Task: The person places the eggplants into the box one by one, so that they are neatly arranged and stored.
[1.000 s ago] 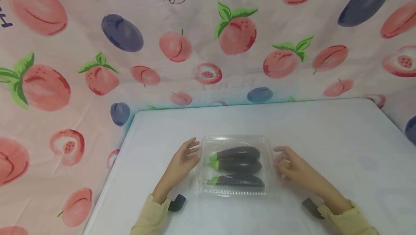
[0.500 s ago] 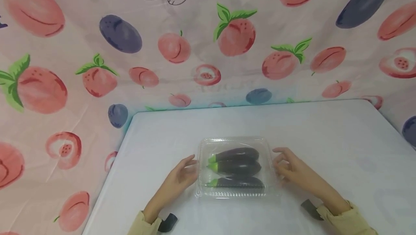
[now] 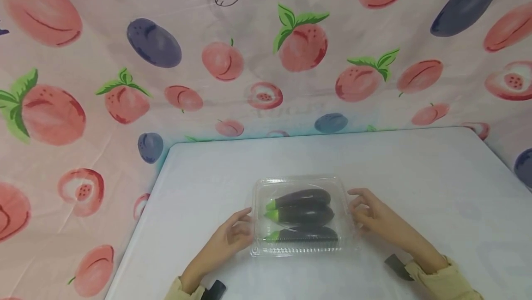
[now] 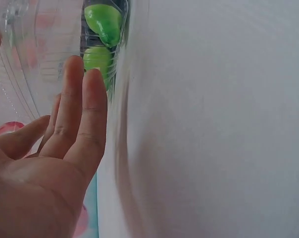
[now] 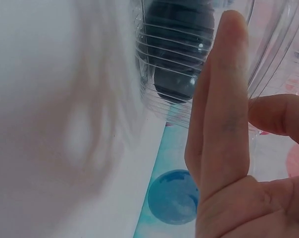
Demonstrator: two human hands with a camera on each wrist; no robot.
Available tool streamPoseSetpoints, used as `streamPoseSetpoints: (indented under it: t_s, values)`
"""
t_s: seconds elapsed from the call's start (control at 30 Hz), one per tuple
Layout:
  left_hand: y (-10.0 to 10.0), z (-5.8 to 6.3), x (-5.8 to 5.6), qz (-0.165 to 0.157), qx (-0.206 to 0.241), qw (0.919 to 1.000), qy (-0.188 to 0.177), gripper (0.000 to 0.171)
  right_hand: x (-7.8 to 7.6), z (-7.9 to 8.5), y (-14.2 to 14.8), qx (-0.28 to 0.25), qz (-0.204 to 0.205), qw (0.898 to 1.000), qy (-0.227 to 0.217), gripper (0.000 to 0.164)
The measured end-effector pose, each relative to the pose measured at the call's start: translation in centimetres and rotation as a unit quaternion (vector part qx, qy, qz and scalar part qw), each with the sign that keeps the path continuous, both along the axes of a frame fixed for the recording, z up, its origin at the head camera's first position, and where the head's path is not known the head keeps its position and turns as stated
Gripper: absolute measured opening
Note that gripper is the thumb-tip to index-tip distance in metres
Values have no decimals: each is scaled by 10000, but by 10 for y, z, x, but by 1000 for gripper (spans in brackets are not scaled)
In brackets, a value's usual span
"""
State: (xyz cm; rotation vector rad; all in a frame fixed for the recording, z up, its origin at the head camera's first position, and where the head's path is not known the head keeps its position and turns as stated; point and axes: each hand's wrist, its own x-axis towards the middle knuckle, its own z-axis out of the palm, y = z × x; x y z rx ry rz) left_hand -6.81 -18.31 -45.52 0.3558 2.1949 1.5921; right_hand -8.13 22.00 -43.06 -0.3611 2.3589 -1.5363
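Note:
A clear plastic clamshell box (image 3: 297, 181) sits on the white table, looking closed. Three eggplants lie side by side inside it: the far one (image 3: 305, 197), the middle one (image 3: 309, 215) and the near one (image 3: 313, 234), green caps to the left. At the box's left side is my left hand (image 3: 224, 244), its fingers loosely extended with fingertips against or very near the wall; contact is unclear. My right hand (image 3: 374, 212) is by the opposite wall. In the right wrist view, a long straight finger (image 5: 228, 99) and the thumb (image 5: 280, 116) show close to the plastic.
The white tabletop (image 3: 208, 171) extends around the box. Behind it and at the left hangs a pink cloth (image 3: 232, 14) printed with peaches and dark blue fruit. Dark pieces (image 3: 400, 267) are worn at both sleeve cuffs.
My left hand has slid toward me along the box's left side, its fingertips now lower. The box has shifted very slightly toward me. My right hand has hardly moved.

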Motion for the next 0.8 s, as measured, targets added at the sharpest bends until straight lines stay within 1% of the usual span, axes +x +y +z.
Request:
streamPoseSetpoints:
  t_s: [0.1,0.33,0.47,0.6,0.7,0.8]
  values:
    - [-1,1,3,-34,-1,10000,-38,67,0,0,0,94,-54,9999,-22,50]
    - [-2,1,6,-371,425,9984,-75,70,0,-1,0,76,-39,10000,-32,49]
    - [-1,-1,7,-358,452,9983,-107,71,0,-1,0,38,26,10000,17,49]
    - [0,-2,7,-356,483,9981,-164,72,0,-1,0,152,-10,9998,83,48]
    - [0,-2,7,-438,600,9968,-296,67,-1,0,0,228,-75,9997,79,47]
    - [2,-3,8,-523,801,9937,-578,55,-1,0,0,220,-84,9997,55,48]
